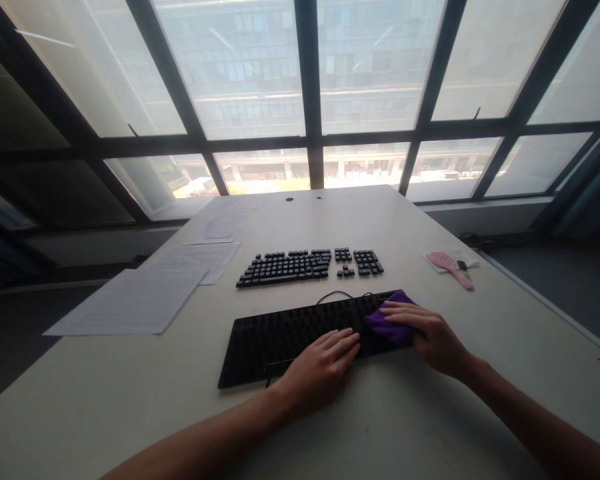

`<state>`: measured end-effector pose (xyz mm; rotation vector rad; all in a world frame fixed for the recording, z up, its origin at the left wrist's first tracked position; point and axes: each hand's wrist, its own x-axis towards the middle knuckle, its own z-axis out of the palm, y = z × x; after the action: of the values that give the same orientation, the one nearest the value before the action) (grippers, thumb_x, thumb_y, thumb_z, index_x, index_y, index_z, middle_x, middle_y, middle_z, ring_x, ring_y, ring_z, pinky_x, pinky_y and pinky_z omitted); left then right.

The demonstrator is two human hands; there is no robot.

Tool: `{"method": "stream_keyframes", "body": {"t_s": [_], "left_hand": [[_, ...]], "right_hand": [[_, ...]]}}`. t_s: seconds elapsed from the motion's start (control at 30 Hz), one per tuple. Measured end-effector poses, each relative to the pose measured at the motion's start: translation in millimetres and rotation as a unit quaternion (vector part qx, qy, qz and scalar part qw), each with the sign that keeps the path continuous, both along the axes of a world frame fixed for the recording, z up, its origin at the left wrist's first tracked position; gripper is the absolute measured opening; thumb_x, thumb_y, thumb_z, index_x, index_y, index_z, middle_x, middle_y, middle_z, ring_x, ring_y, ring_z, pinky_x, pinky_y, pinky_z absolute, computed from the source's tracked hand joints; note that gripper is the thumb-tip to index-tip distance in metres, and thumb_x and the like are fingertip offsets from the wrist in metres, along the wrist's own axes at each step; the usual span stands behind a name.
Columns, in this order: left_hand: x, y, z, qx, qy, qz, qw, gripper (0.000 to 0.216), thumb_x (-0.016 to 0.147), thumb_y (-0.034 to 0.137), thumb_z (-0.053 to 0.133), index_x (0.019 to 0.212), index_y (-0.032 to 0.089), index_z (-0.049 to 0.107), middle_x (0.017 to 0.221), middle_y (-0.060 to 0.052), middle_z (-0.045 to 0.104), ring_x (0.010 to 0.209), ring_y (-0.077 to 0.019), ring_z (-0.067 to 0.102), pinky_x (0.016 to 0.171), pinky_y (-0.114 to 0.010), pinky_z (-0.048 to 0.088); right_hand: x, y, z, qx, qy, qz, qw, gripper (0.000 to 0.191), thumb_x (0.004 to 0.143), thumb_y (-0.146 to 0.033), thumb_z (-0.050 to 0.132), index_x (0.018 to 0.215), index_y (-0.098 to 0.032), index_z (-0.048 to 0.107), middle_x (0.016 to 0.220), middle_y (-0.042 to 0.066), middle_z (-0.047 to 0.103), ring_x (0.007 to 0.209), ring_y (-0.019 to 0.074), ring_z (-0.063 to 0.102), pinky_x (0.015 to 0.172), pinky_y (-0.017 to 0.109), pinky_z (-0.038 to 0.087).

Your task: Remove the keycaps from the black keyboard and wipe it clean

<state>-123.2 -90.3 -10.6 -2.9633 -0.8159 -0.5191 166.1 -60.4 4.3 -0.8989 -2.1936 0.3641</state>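
A black keyboard base [280, 340] with its keycaps off lies in front of me on the white table [430, 220]. My left hand [323, 370] rests flat on its near edge, fingers stretched out together. My right hand [427, 330] presses a purple cloth [387, 320] down on the right end of the keyboard base, fingers laid flat over it. The removed black keycaps [307, 265] are set out in keyboard order further back on the table.
Sheets of printed paper [130, 300] lie at the left of the table. A pink brush [447, 267] lies on a small white sheet at the right. A thin black cable [333, 295] runs behind the keyboard base. Large windows stand beyond the far edge.
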Motion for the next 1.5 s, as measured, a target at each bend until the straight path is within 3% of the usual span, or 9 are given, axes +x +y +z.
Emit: {"method": "stream_keyframes", "body": {"t_s": [0.13, 0.33, 0.47, 0.6, 0.7, 0.83, 0.97, 1.27, 1.5], "left_hand": [[0.1, 1.2, 2.4, -0.008, 0.002, -0.002, 1.0, 0.043, 0.094, 0.014, 0.048, 0.137, 0.012, 0.053, 0.141, -0.013, 0.055, 0.135, -0.0266, 0.047, 0.111, -0.044, 0.046], [-0.8, 1.3, 3.1, -0.015, 0.009, -0.009, 1.0, 0.046, 0.093, 0.011, 0.045, 0.139, 0.013, 0.05, 0.144, -0.013, 0.053, 0.136, -0.0267, 0.046, 0.112, -0.046, 0.045], [-0.9, 1.0, 3.0, -0.011, 0.015, -0.007, 1.0, 0.044, 0.094, 0.012, 0.045, 0.138, 0.011, 0.051, 0.144, -0.014, 0.052, 0.137, -0.0272, 0.046, 0.112, -0.046, 0.045], [-0.1, 0.9, 5.2, -0.008, 0.01, -0.009, 1.0, 0.044, 0.093, 0.011, 0.047, 0.137, 0.011, 0.052, 0.142, -0.014, 0.054, 0.136, -0.0269, 0.047, 0.11, -0.046, 0.047], [0.2, 0.7, 6.6, -0.005, 0.009, -0.006, 1.0, 0.043, 0.093, 0.012, 0.047, 0.136, 0.012, 0.053, 0.142, -0.014, 0.054, 0.135, -0.027, 0.047, 0.11, -0.046, 0.047], [-0.1, 0.6, 6.0, -0.006, 0.012, -0.009, 1.0, 0.043, 0.095, 0.013, 0.046, 0.137, 0.011, 0.052, 0.143, -0.014, 0.053, 0.136, -0.027, 0.046, 0.111, -0.045, 0.046], [-0.2, 0.9, 5.4, -0.009, 0.008, -0.009, 1.0, 0.043, 0.095, 0.013, 0.046, 0.138, 0.011, 0.051, 0.144, -0.014, 0.052, 0.137, -0.0274, 0.045, 0.112, -0.046, 0.045], [0.4, 1.0, 3.0, -0.019, 0.002, -0.007, 1.0, 0.044, 0.094, 0.014, 0.048, 0.138, 0.011, 0.051, 0.144, -0.014, 0.052, 0.137, -0.0277, 0.045, 0.112, -0.047, 0.045], [-1.1, 2.2, 3.7, -0.021, 0.015, -0.009, 1.0, 0.047, 0.093, 0.011, 0.047, 0.14, 0.011, 0.048, 0.147, -0.013, 0.049, 0.138, -0.0276, 0.043, 0.112, -0.047, 0.044]], "right_hand": [[-14.3, -7.5, 3.1, -0.02, -0.08, 0.078, 0.994, 0.056, 0.069, 0.008, 0.044, 0.103, -0.021, 0.076, 0.116, 0.004, 0.074, 0.125, 0.0236, 0.059, 0.105, 0.044, 0.05], [-2.6, -6.2, 3.2, -0.038, -0.044, -0.103, 0.993, 0.044, 0.065, 0.004, 0.046, 0.085, -0.02, 0.078, 0.094, 0.005, 0.078, 0.093, 0.0244, 0.074, 0.089, 0.04, 0.06], [-5.7, -7.7, 0.7, 0.0, 0.071, -0.157, 0.985, 0.048, 0.077, 0.001, 0.045, 0.109, -0.02, 0.074, 0.119, 0.007, 0.072, 0.113, 0.025, 0.067, 0.104, 0.045, 0.05], [-18.8, -10.1, -5.1, -0.017, 0.03, -0.063, 0.997, 0.06, 0.081, 0.001, 0.042, 0.132, -0.023, 0.062, 0.14, 0.006, 0.058, 0.134, 0.0246, 0.049, 0.113, 0.047, 0.041], [-21.3, -7.5, -12.6, -0.031, -0.056, -0.017, 0.998, 0.061, 0.08, 0.003, 0.042, 0.13, -0.024, 0.064, 0.139, 0.004, 0.059, 0.137, 0.0251, 0.047, 0.114, 0.05, 0.039], [-10.2, 2.3, -15.7, -0.006, -0.051, -0.168, 0.984, 0.051, 0.082, 0.0, 0.042, 0.119, -0.022, 0.071, 0.132, 0.006, 0.065, 0.128, 0.0249, 0.056, 0.114, 0.049, 0.039], [-3.4, 8.7, -9.5, 0.018, 0.018, -0.259, 0.965, 0.055, 0.088, -0.005, 0.04, 0.137, -0.021, 0.056, 0.143, 0.007, 0.055, 0.134, 0.0232, 0.049, 0.114, 0.047, 0.039], [-19.4, 2.0, -14.2, -0.052, -0.105, -0.089, 0.989, 0.061, 0.081, 0.0, 0.042, 0.136, -0.021, 0.059, 0.145, 0.006, 0.053, 0.142, 0.0245, 0.038, 0.118, 0.049, 0.033], [-11.8, 1.5, -15.6, -0.042, -0.164, -0.245, 0.955, 0.053, 0.08, -0.002, 0.043, 0.125, -0.016, 0.068, 0.141, 0.011, 0.057, 0.134, 0.0287, 0.049, 0.115, 0.051, 0.035]]}}
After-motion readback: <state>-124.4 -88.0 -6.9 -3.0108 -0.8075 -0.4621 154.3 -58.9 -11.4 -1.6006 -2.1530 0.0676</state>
